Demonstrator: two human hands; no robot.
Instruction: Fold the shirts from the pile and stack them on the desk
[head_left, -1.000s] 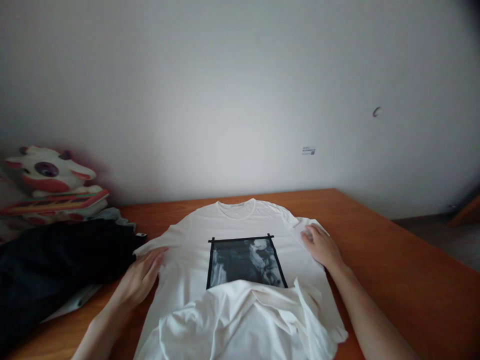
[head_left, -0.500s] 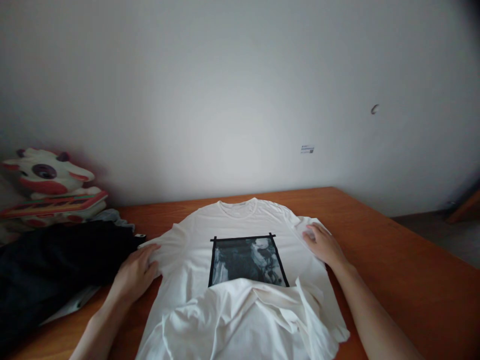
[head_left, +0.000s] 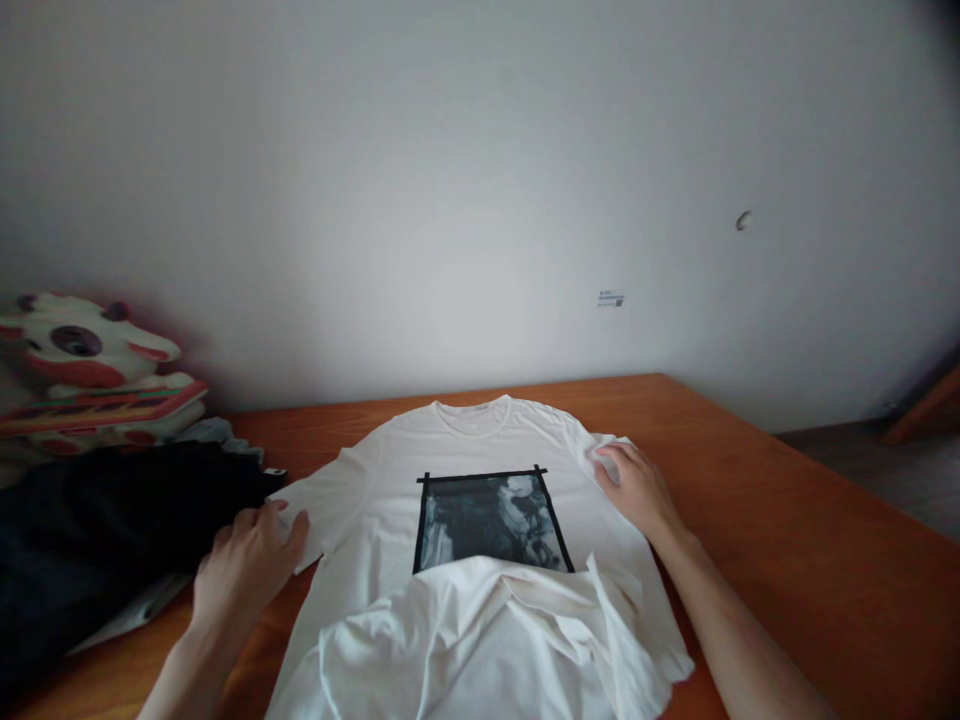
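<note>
A white T-shirt (head_left: 352, 510) lies front up on the wooden table, its collar toward the wall. A dark square print with a black border marks its chest, and the lower part is bunched in folds over the print's bottom edge. My left hand (head_left: 246, 562) is at the end of the left sleeve, thumb and fingers apart, holding nothing. On the right sleeve rests my right hand (head_left: 639, 492), its fingers bent and spread from the thumb, touching the cloth without a visible grip.
Dark clothing (head_left: 127, 530) is heaped on the left of the wooden table (head_left: 810, 560). Behind it stands a cow-shaped toy keyboard (head_left: 105, 370). A pale wall (head_left: 450, 200) with a small label (head_left: 610, 299) rises along the table's far edge.
My left hand has come off the left sleeve, drawing back down and left, and its fingers have opened. My right hand stays at the right sleeve. The view has shifted slightly.
</note>
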